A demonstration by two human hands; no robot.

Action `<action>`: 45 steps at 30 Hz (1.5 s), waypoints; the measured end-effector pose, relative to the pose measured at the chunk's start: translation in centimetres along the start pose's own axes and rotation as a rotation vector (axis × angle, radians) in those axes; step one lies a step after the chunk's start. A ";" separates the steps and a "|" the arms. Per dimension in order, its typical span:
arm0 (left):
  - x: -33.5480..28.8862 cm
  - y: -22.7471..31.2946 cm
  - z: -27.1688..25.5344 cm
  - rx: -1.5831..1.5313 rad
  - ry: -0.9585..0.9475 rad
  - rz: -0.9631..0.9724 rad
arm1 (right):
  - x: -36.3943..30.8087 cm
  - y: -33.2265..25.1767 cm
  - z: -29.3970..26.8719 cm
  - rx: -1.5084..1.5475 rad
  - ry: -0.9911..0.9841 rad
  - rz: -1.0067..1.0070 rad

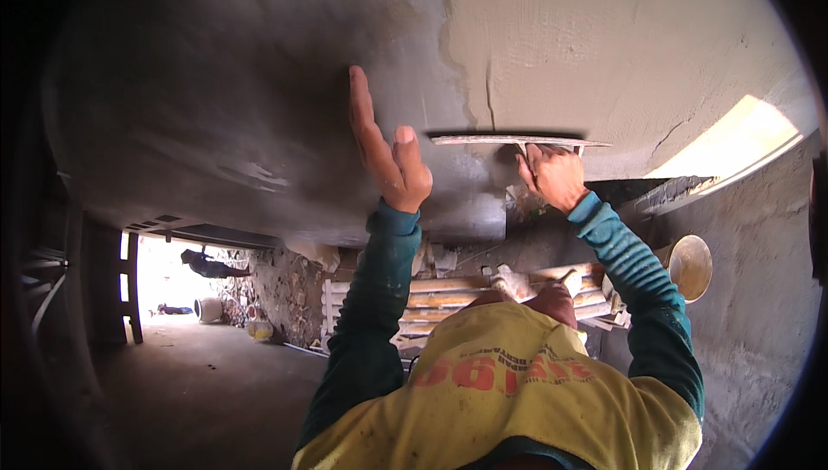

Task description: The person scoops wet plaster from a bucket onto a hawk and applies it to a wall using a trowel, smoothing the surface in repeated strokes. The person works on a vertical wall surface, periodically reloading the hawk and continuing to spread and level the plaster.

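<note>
My right hand [552, 175] is wrapped round the handle of a plastering trowel [522, 139]. The trowel's long, thin blade lies edge-on to me, against or very close to the plastered wall [595, 47]. To its left, my left hand [388, 147] is raised near the darker, smoother part of the wall, fingers stretched out, holding nothing. I cannot tell whether its edge touches the surface. A ragged border runs between the dark grey plaster and the lighter, rougher plaster. A thin vertical ridge shows just above the blade.
Beneath me is a platform of wooden poles [448, 297]. A round bucket [690, 268] stands at the right by a rough grey wall [750, 297]. At the left, a person [211, 265] is in a bright opening, near a pale container [207, 310]. Sunlight [733, 147] falls at the right.
</note>
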State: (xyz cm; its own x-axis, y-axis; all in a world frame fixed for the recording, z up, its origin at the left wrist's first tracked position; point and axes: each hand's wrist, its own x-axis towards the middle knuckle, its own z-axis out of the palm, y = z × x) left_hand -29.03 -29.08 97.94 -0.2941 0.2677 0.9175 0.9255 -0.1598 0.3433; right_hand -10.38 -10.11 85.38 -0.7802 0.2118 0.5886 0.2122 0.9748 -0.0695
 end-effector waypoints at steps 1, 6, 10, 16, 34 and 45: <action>0.0 -0.1 -0.1 0.003 0.007 0.006 | 1.1 -0.2 -1.6 -0.017 0.031 -0.013; 1.9 0.5 0.4 -0.019 0.043 0.038 | 7.8 -0.5 -11.5 -0.002 0.082 0.065; 3.9 1.2 1.1 -0.026 0.050 0.116 | 12.7 0.4 -18.1 -0.017 0.251 0.016; 7.5 2.6 2.6 0.000 0.053 0.228 | 17.5 5.2 -26.7 0.056 0.398 0.024; 16.1 4.1 2.5 0.027 0.108 0.359 | 23.6 -4.6 -20.9 0.892 0.549 0.332; 15.0 4.0 0.6 0.012 0.113 0.293 | 11.9 12.4 -28.2 0.802 0.714 0.553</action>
State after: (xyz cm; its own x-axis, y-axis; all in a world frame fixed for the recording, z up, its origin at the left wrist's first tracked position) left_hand -29.61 -25.10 112.94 -0.0386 0.1044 0.9938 0.9774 -0.2029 0.0593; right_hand -0.43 2.54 114.23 -0.1443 0.7742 0.6162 -0.2081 0.5851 -0.7838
